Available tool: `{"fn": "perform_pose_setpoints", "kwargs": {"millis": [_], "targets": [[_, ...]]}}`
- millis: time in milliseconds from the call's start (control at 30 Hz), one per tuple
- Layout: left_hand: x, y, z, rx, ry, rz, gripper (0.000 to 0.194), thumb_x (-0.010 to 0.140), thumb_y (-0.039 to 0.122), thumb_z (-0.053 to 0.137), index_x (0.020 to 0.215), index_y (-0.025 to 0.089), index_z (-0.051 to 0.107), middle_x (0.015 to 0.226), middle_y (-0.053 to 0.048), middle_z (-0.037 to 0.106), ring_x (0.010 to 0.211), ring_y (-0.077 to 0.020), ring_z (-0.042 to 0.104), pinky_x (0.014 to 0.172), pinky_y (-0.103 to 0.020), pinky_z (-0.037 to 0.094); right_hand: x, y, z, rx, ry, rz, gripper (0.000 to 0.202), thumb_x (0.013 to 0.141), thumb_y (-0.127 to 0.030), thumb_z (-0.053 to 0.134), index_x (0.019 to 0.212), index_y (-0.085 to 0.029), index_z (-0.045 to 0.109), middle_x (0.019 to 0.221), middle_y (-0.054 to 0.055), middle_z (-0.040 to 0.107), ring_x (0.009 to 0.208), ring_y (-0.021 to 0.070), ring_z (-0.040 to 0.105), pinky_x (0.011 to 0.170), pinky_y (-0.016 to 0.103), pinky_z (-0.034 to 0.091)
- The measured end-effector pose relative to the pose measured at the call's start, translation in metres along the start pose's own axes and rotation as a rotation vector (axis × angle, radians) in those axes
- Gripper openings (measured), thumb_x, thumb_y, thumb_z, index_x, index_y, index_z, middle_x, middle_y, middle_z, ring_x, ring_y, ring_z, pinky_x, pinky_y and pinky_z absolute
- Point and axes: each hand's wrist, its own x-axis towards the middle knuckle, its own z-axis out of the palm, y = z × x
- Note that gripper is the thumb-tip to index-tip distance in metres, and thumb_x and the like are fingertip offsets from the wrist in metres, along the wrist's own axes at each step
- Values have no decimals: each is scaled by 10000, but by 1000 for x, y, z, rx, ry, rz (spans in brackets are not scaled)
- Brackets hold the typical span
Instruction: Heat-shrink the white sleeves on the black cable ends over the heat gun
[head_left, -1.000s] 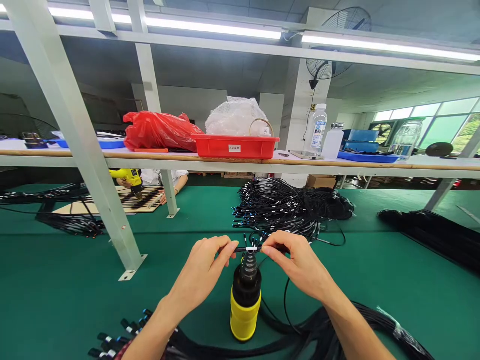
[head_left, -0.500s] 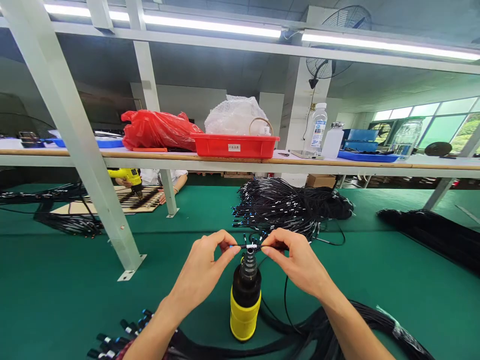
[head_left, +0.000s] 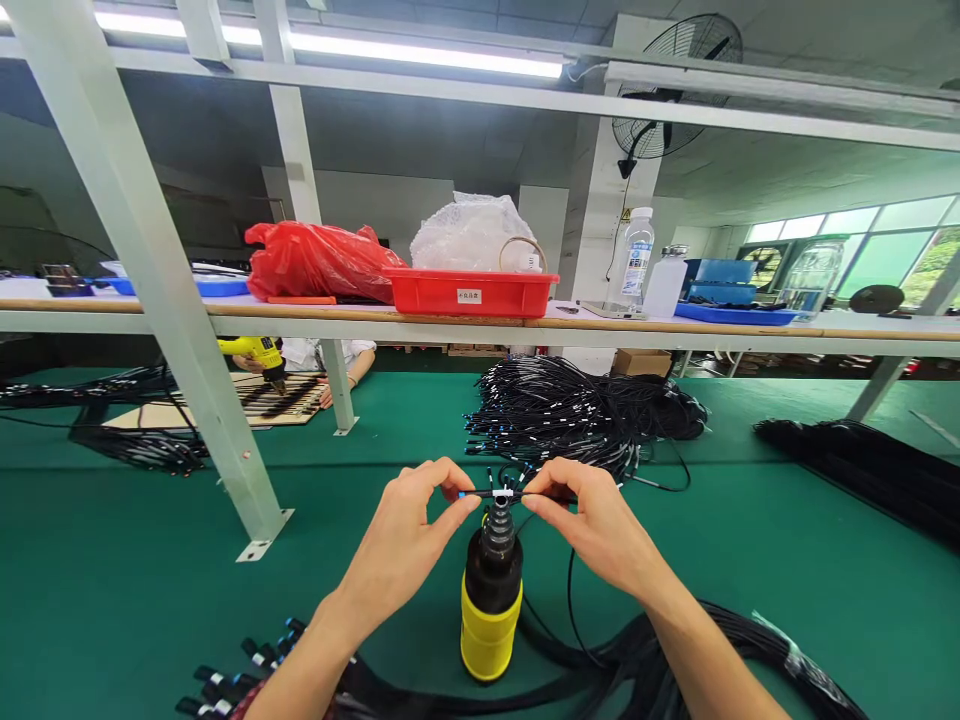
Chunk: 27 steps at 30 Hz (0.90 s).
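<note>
A thin black cable (head_left: 484, 493) with a white sleeve (head_left: 503, 493) is stretched level between my hands. My left hand (head_left: 409, 530) pinches its left end, where a bit of blue shows. On the other side of the sleeve, my right hand (head_left: 592, 520) pinches the cable between thumb and fingers. Directly below the sleeve stands an upright yellow and black heat gun (head_left: 491, 610), its stepped metal nozzle pointing up. The sleeve is at the nozzle's mouth; whether they touch I cannot tell.
Behind my hands lies a heap of black cables (head_left: 570, 410). A cable bundle (head_left: 630, 660) crosses the front, with connector ends (head_left: 225, 690) at left. Another bundle (head_left: 862, 470) lies right. A shelf (head_left: 360, 325) spans above; its post (head_left: 202, 370) stands left. Beyond, a co-worker's hand (head_left: 325, 395) and yellow heat gun (head_left: 259, 352) show.
My hands, the cable and the heat gun stay in practically the same place. The right-hand ceiling light looks dark now, where it was bright before.
</note>
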Motion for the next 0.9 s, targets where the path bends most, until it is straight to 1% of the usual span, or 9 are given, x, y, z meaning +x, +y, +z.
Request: {"fn": "perform_pose_setpoints", "kwargs": {"millis": [100,200,267,400,467,633,733,833,900], "targets": [[0,-2,1,37,-46,24,392,967,460,378,706,224,551,723,16,635,750,-192,537,703,-309,362,-2,-1,-1,-54,-29,-18,255,928,-296,537,736,-190,667,705,-6,656,645,139,534,591,257,368],[0,-3,2,56,-49,19,481,986,473,303,639,216,515,661,10,608,722,-192,530,721,-319,360,-2,-4,-1,-78,-59,-38,315,960,-316,488,732,-190,665,679,-16,641,622,128,513,586,253,347],[0,-3,2,59,-45,7,459,979,479,326,659,218,527,684,8,614,730,-196,530,717,-318,358,-2,-4,0,-80,-50,-42,303,955,-301,493,713,-188,635,664,-23,615,617,124,494,573,246,334],[-1,-1,1,31,-16,10,309,955,455,416,799,232,563,814,14,633,800,-198,534,734,-309,364,-2,-4,1,-39,-18,-50,220,921,-256,539,718,-190,591,681,-27,593,628,123,486,567,232,339],[-1,-1,2,23,1,25,286,962,443,404,830,237,552,831,18,623,813,-196,530,737,-305,363,-3,-4,1,-35,-21,-44,226,922,-262,536,715,-191,591,678,-26,592,625,125,486,562,232,337],[1,0,5,53,-5,29,456,991,461,295,642,219,460,660,18,570,702,-188,506,685,-304,342,-4,-5,-1,-91,-69,-29,358,972,-302,443,669,-187,595,605,-32,548,562,114,432,533,242,300],[1,0,6,61,-26,32,492,989,468,296,599,214,454,623,21,560,679,-183,498,691,-308,341,-5,-4,-2,-82,-74,-33,396,985,-304,410,640,-184,563,592,-33,529,561,110,421,546,245,304],[0,-1,6,31,-22,26,397,969,469,372,695,222,520,719,21,599,730,-186,515,705,-307,354,-5,-3,-1,-42,-49,-41,344,969,-307,446,664,-187,552,603,-40,507,575,111,407,547,240,308],[0,0,6,-4,1,28,305,952,460,424,791,234,550,792,19,608,788,-191,528,732,-310,366,-3,-1,0,-3,-21,-48,293,945,-311,493,689,-187,563,628,-38,525,600,115,429,556,232,325]]}}
